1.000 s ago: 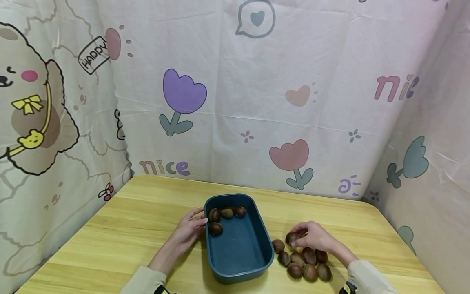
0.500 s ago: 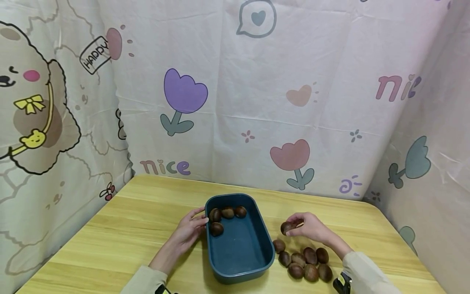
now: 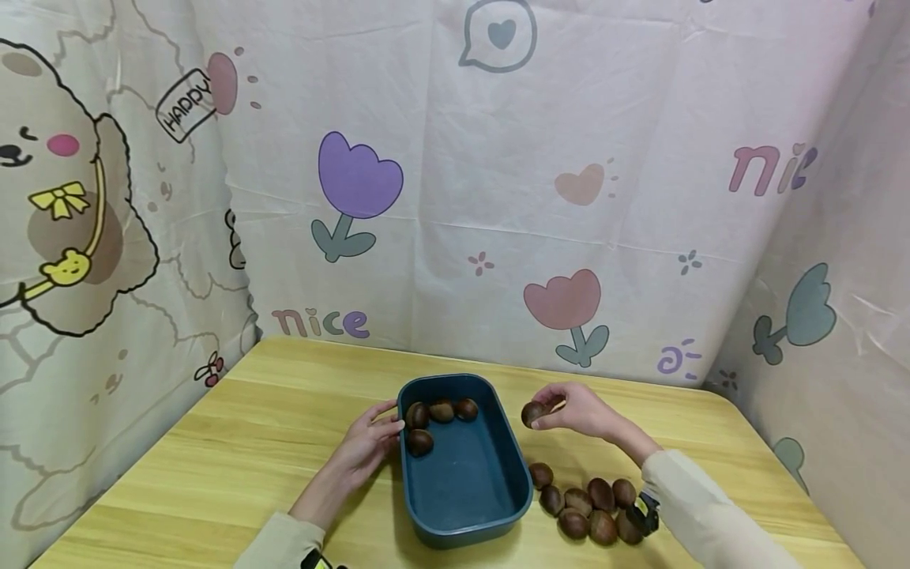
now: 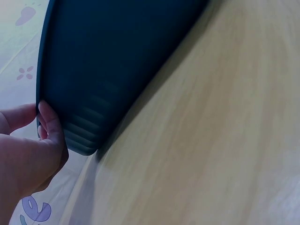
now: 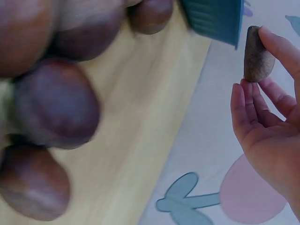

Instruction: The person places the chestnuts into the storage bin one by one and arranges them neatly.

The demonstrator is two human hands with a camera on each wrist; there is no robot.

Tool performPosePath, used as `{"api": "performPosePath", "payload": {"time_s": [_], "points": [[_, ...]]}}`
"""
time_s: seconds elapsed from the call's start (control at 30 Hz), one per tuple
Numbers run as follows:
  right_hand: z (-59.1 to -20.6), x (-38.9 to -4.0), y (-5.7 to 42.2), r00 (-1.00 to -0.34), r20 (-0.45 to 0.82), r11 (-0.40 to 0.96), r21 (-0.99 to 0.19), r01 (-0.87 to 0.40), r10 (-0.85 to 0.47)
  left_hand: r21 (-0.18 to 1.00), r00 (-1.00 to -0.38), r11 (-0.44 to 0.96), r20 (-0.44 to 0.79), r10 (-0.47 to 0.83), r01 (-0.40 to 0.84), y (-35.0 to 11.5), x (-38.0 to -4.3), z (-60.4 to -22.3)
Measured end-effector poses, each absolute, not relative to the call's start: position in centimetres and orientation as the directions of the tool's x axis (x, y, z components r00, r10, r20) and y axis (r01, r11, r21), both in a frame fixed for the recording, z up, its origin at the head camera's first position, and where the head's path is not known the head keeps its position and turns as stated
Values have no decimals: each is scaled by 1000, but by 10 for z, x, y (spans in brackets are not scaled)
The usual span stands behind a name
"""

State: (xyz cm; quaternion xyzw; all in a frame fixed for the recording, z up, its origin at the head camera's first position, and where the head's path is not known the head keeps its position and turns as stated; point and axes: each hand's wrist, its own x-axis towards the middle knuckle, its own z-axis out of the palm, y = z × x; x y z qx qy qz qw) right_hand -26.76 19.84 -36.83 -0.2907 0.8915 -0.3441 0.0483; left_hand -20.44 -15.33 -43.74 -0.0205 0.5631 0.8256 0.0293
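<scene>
A dark blue rectangular box (image 3: 462, 482) stands on the table with several brown chestnuts (image 3: 442, 410) along its far and left sides. My left hand (image 3: 366, 450) pinches the box's left rim between thumb and fingers, as the left wrist view also shows. Just right of the box, above the table, my right hand (image 3: 579, 409) holds one chestnut (image 3: 533, 414) between thumb and fingertips. Its flat side faces the camera in the right wrist view, where the held chestnut (image 5: 258, 56) appears near the box wall (image 5: 215, 18).
Several loose chestnuts (image 3: 577, 501) lie in a cluster right of the box, below the right forearm; one chestnut (image 3: 540, 475) is close to the box wall. The wooden table (image 3: 284, 411) ends at a printed cloth (image 3: 469, 197) behind it.
My right hand has lifted a chestnut from the cluster and carried it up and left toward the box's far right side. The left hand has kept its hold on the box.
</scene>
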Motion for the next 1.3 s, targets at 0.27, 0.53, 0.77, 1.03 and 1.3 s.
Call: {"api": "performPosePath", "payload": {"time_s": [0.27,0.53,0.77,1.03,1.3], "points": [[-356,-271,171,-802,103,582,-635,-508,-588,929,-998,-365,-64,18,-66,-153,-204,-437],[-360,-269,141,-794,79,537,-696,-476,-603,926,-998,-372,-62,16,-64,-152,-203,-437],[-361,-262,117,-799,52,530,-722,-444,-599,927,-998,-370,-58,14,-59,-153,-203,-437],[-367,-260,94,-793,25,542,-717,-438,-608,928,-998,-367,-60,9,-60,-153,-203,-437],[-375,-259,74,-775,-2,538,-720,-437,-632,928,-998,-368,-58,21,-62,-154,-202,-437]]}}
